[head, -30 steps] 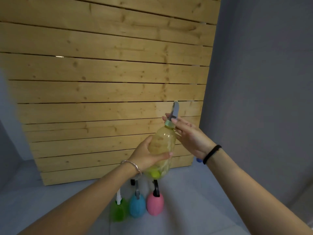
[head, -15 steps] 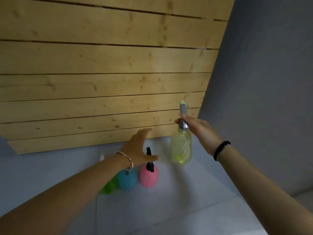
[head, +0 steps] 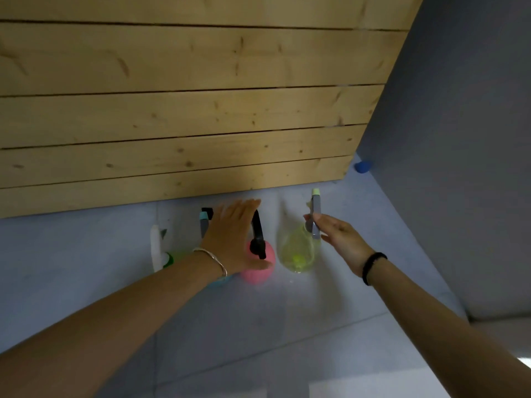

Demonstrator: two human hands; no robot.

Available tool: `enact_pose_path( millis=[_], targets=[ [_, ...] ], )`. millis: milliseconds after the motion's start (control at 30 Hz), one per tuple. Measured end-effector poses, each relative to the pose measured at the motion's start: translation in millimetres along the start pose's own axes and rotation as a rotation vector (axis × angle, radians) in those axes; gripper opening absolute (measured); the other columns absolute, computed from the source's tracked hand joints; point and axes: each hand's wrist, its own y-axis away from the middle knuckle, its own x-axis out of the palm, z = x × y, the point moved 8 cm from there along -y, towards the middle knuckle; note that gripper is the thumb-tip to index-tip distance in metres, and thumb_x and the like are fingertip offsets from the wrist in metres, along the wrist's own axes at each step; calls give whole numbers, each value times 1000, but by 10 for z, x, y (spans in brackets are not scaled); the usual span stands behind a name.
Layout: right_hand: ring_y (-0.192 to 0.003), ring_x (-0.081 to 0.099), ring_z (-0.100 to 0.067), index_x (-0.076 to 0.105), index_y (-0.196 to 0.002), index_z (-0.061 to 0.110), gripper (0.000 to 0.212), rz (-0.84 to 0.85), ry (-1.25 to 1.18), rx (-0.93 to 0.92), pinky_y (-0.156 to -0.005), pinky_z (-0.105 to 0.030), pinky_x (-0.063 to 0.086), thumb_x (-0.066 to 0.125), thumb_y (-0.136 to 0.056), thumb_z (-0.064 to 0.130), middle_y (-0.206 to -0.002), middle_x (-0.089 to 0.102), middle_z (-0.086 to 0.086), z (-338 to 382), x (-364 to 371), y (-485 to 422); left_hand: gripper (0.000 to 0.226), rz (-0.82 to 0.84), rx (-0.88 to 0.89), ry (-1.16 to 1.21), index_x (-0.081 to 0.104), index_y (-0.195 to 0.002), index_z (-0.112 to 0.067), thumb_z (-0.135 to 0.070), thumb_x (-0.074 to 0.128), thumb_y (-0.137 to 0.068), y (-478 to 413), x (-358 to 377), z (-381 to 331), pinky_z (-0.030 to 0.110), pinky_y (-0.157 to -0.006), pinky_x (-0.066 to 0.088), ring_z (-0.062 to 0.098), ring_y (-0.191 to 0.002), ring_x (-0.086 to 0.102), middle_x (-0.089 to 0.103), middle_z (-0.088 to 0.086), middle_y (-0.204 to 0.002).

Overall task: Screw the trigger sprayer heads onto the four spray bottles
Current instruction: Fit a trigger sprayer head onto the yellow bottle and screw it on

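Observation:
Four spray bottles stand in a row on the grey floor below a plank wall. The green bottle (head: 172, 258) carries a white sprayer head (head: 156, 248). Beside it, the blue bottle (head: 221, 280) is mostly hidden under my left wrist; its grey, teal-tipped head (head: 204, 222) shows. The pink bottle (head: 258, 271) has a black head (head: 257, 237). The clear yellow bottle (head: 297, 251) stands at the right end with a grey head (head: 315, 209). My right hand (head: 342, 237) holds that head lightly, fingers behind it. My left hand (head: 230, 234) hovers flat above the blue and pink bottles, holding nothing.
A wooden plank wall (head: 201, 110) rises right behind the bottles. A grey wall (head: 459, 139) closes the right side. A small blue object (head: 362, 167) lies in the corner between them. Grey floor tiles (head: 287, 340) stretch toward me.
The yellow bottle came down from mid-air to the floor, right of the pink one. My left hand let go of it and moved over the row. The view tilted down.

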Motion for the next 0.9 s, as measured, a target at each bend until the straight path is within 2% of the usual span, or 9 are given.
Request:
enact_pose_path(
  millis=[133, 300, 467, 633, 700, 800, 900],
  targets=[
    [-119, 54, -15, 65, -111, 18, 34, 10, 20, 8, -110, -33, 35, 41, -97, 37, -118, 62, 3, -104, 80, -49, 117, 2, -30, 1, 15, -147, -17, -63, 74, -57, -40, 46, 52, 43, -118, 7, 23, -144, 15, 26, 2, -153],
    [-115, 54, -14, 63, -99, 31, 24, 21, 30, -12, -111, -36, 35, 40, -97, 38, -118, 63, 1, -65, 112, -71, 112, 24, -47, 27, 17, -147, -18, -60, 74, -61, -47, 84, 101, 44, -118, 4, 22, -146, 11, 29, 3, -153],
    [-121, 53, -17, 61, -109, 29, 26, 27, 25, -5, -112, -40, 34, 41, -96, 39, -125, 61, -1, -65, 137, -74, 110, 43, -56, 29, 14, -148, -18, -59, 73, -64, -54, 91, 97, 43, -119, 1, 20, -146, 10, 25, 3, -155],
    [-119, 54, -15, 65, -95, 34, 24, 30, 6, -11, -112, -41, 34, 42, -96, 39, -119, 64, 2, -65, 136, -59, 109, 41, -54, 44, 15, -148, -18, -58, 73, -65, -52, 82, 95, 42, -118, 0, 20, -146, 9, 25, 3, -155],
    [-119, 54, -14, 67, -96, 28, 27, 43, -1, -12, -112, -40, 33, 42, -96, 38, -119, 63, 4, -91, 146, -48, 109, 42, -56, 43, 15, -148, -19, -58, 73, -65, -54, 80, 95, 42, -118, -1, 20, -146, 9, 25, 3, -155],
    [-121, 52, -11, 66, -109, 11, 37, 59, 8, -15, -113, -40, 32, 42, -96, 36, -118, 63, 7, -111, 166, -41, 110, 42, -57, 34, 14, -148, -19, -59, 73, -64, -58, 77, 95, 41, -118, -1, 20, -146, 9, 25, 3, -155],
    [-122, 52, -13, 64, -112, 8, 40, 59, 7, -18, -113, -41, 32, 41, -96, 37, -123, 62, 2, -121, 165, -38, 109, 44, -54, 40, 15, -148, -19, -58, 73, -64, -55, 76, 97, 43, -119, 0, 21, -146, 9, 25, 3, -155]
  ],
)
